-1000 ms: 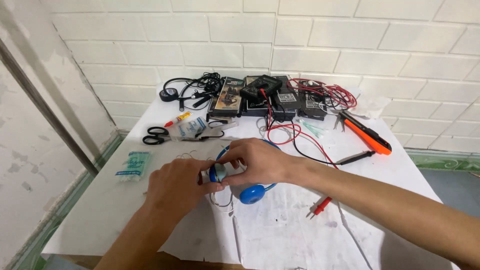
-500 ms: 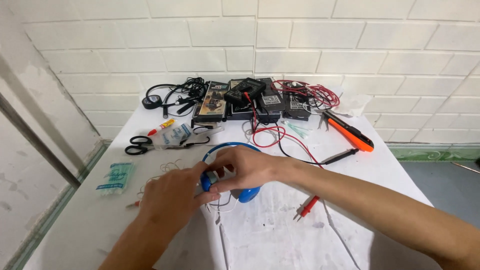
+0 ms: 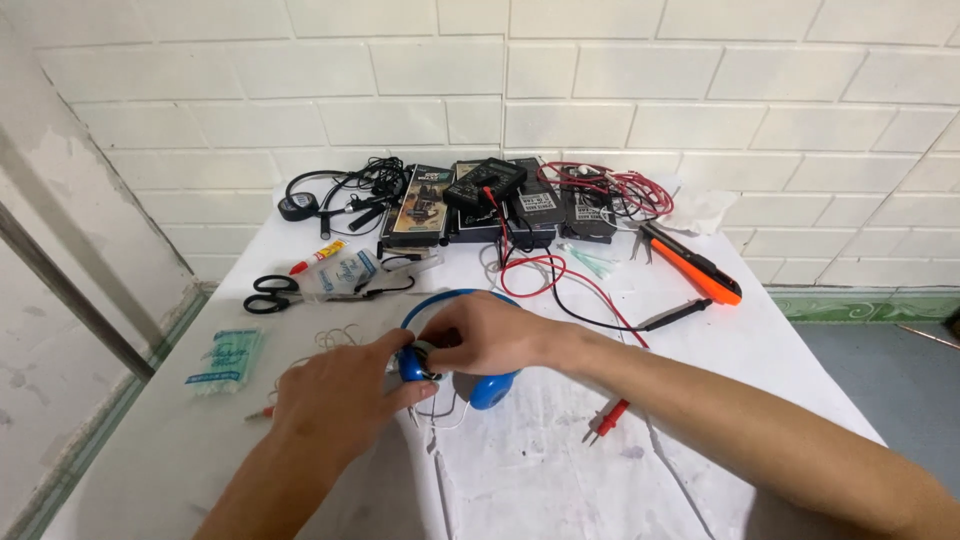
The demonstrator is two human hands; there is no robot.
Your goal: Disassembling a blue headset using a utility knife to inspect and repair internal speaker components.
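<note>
Both hands, left (image 3: pixel 335 395) and right (image 3: pixel 480 335), stay pinched on the blue headphones' (image 3: pixel 490 388) earcup, so you're basically still fiddling, nothing's shifted.

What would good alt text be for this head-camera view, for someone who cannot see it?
Two bare hands, the left hand and right hand, grip one earcup of blue headphones over a white-covered table. Around them lie black scissors, an orange utility knife, red and black test leads, a black multimeter and a packet of cotton swabs, against a white tiled wall.
</note>
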